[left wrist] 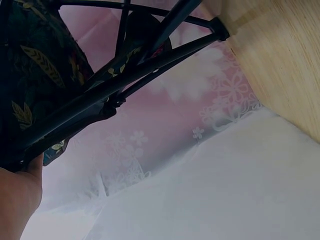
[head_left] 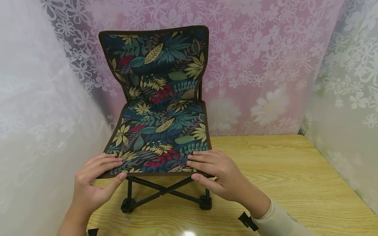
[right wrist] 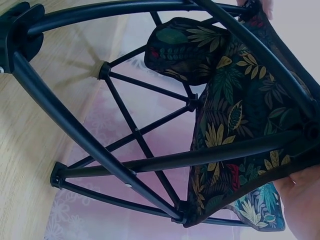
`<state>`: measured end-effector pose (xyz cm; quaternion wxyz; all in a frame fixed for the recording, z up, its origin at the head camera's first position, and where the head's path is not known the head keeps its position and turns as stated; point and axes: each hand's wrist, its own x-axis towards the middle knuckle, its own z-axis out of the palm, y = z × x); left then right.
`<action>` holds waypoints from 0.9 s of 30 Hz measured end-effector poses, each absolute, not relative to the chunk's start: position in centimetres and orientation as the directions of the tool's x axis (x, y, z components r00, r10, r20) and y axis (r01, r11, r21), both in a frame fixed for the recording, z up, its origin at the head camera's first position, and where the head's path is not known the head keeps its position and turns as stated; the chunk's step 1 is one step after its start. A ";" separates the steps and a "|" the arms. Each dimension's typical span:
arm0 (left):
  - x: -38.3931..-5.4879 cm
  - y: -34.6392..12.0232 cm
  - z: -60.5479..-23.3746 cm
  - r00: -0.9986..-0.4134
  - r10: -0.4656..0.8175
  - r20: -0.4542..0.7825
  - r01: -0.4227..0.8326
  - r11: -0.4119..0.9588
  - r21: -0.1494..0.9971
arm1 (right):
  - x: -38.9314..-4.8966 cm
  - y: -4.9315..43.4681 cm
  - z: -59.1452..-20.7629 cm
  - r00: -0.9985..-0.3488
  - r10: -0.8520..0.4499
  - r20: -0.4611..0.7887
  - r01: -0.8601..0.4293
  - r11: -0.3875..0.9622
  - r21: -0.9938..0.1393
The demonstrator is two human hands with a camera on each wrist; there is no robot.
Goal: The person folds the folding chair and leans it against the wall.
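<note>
A folding chair with dark fabric in a leaf print stands unfolded on the wooden table, its backrest upright at the back. My left hand rests on the front left corner of the seat, fingers laid flat on the fabric and thumb by the front edge. On the front right corner lies my right hand, fingers straight on top and thumb at the edge. Black crossed legs show below the seat. From beneath, the right wrist view shows the black tubes and the seat's underside.
The wooden tabletop extends to the right of the chair. A pink flowered curtain hangs behind, with pale sheer curtains at both sides. Black straps are near my wrists.
</note>
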<state>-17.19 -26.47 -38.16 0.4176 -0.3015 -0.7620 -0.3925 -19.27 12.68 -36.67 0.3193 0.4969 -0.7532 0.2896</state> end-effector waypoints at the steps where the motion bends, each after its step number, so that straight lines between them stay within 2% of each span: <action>1: -17.2 -26.5 -38.2 -0.469 0.130 0.874 0.787 0.511 0.346 | -19.3 12.6 -36.7 -0.299 -0.561 0.772 -0.934 0.336 -0.118; 8: -17.5 -26.3 -38.2 -0.442 0.122 0.889 0.794 0.513 0.324 | -19.2 12.5 -36.6 -0.294 -0.536 0.791 -0.936 0.331 -0.123; 27: -17.5 -26.3 -38.4 -0.430 0.104 0.897 0.806 0.492 0.330 | -19.1 12.1 -36.8 -0.271 -0.509 0.817 -0.941 0.318 -0.115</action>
